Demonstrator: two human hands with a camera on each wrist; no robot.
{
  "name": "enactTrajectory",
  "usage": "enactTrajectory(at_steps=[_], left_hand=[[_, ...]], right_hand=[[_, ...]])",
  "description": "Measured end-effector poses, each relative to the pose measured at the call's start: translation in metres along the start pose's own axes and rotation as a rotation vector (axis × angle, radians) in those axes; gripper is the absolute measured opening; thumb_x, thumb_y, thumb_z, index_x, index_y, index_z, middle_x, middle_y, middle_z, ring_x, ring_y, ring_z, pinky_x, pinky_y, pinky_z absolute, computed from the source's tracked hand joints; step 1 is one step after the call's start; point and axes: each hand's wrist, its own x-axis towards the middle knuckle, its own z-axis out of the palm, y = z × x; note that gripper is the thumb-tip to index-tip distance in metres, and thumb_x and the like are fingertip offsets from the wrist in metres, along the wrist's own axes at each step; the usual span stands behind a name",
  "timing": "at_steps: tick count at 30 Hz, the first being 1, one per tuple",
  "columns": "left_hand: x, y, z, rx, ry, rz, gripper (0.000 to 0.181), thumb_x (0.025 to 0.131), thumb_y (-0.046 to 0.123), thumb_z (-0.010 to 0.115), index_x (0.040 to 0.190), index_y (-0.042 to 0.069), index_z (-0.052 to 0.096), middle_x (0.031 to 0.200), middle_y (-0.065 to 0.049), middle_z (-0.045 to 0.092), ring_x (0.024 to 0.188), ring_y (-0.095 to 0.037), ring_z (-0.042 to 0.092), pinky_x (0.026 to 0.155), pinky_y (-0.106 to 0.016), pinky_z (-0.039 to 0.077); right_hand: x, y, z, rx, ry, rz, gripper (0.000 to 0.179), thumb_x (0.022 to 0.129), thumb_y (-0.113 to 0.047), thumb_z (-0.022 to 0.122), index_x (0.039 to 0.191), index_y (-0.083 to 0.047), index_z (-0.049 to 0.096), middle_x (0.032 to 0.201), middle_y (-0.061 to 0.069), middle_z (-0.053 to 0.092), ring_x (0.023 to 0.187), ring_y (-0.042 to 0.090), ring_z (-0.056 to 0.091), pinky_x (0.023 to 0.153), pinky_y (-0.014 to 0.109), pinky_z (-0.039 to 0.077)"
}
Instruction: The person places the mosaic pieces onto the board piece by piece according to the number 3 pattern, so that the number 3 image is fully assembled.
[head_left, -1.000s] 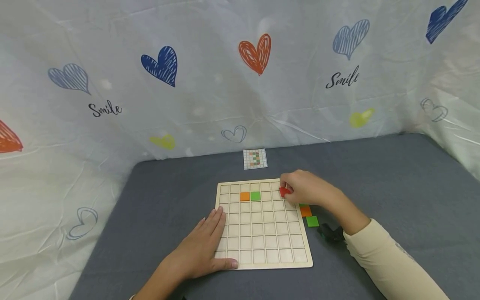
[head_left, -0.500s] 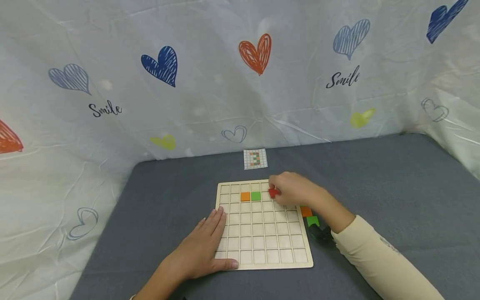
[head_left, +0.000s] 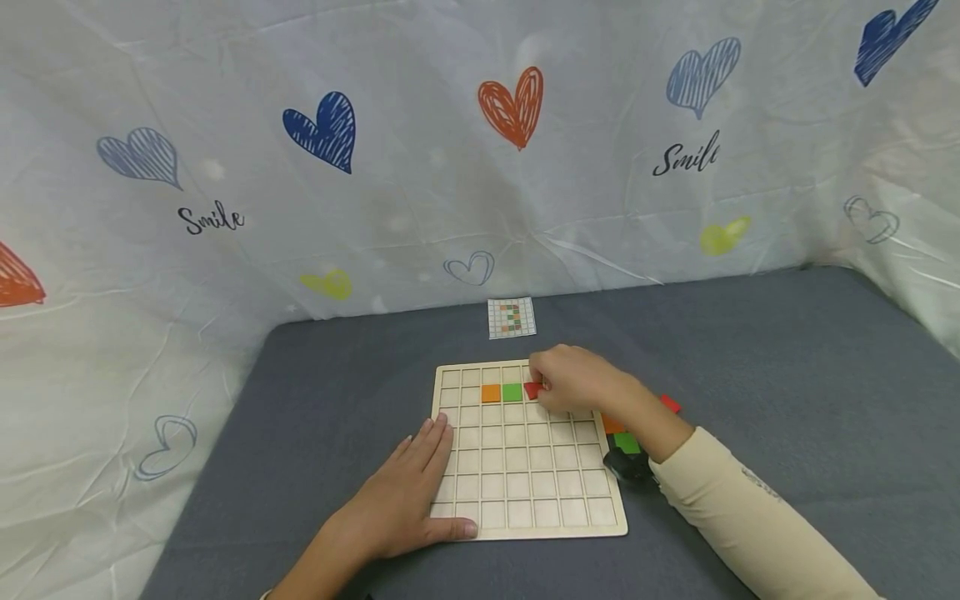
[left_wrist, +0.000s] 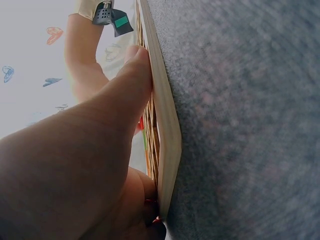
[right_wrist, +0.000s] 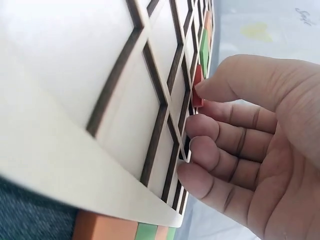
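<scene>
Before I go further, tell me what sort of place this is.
Likely an indoor play or puzzle corner: a gray table, a pale heart-printed sheet behind it, and a gridded wooden board with colored tiles.

A wrinkly white sheet (head_left: 405,217) fills the top of the frame – blue, orange and yellow hearts (head_left: 322,135) and the word "Smile" (head_left: 211,218) are on it. Below it is a gray table (head_left: 772,367).

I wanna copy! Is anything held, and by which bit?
The right hand pinches the red tile by its side away from the green tile. The left hand rests on the board.
</scene>
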Motion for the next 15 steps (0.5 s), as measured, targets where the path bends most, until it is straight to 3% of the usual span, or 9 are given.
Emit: enactTrajectory(at_steps=[4,9,12,15], left_hand=[[0.0003,0.0006,-0.0003,-0.006,-0.006,-0.004,0.12,0.081,0.086,0.046,0.159,-0.001,0.016,0.166,-0.015,0.006,0.152,-0.029,0.005,0.117,-0.054,0.02],[0.0004,0.0008,-0.0003,-0.007,-0.007,-0.004,0.12,0.081,0.085,0.046,0.159,-0.001,0.016,0.166,-0.015,0.006,0.152,-0.029,0.005,0.117,-0.053,0.02],[0.0002,0.0007,0.0,-0.006,-0.005,-0.002,0.12,0.081,0.085,0.047,0.159,-0.001,0.016,0.166,-0.016,0.006,0.152,-0.029,0.005,0.117,-0.053,0.02],[0.0,0.0006,0.0004,-0.005,-0.002,0.001,0.12,0.082,0.085,0.046,0.159,-0.001,0.016,0.166,-0.016,0.006,0.152,-0.029,0.005,0.117,-0.054,0.02]], right_hand=[[0.0004,-0.0002,0.0013,-0.004,0.006,0.013,0.01,0.079,-0.002,0.063,0.079,-0.01,0.056,0.063,-0.004,0.038,0.056,0.012,0.029,0.055,0.029,0.027],[-0.0007,-0.0021,0.0018,0.006,0.005,0.014,0.023,0.075,-0.001,0.059,0.069,-0.014,0.041,0.064,-0.005,0.022,0.058,0.012,0.016,0.056,0.03,0.015],[-0.0017,-0.0038,0.0022,-0.007,0.017,0.01,0.027,0.075,0.0,0.059,0.068,-0.015,0.037,0.064,-0.005,0.02,0.058,0.012,0.015,0.056,0.031,0.014],[-0.0036,-0.0057,0.0034,-0.041,0.043,-0.007,0.026,0.079,-0.001,0.061,0.068,-0.015,0.043,0.061,-0.006,0.025,0.056,0.011,0.02,0.053,0.029,0.018]])
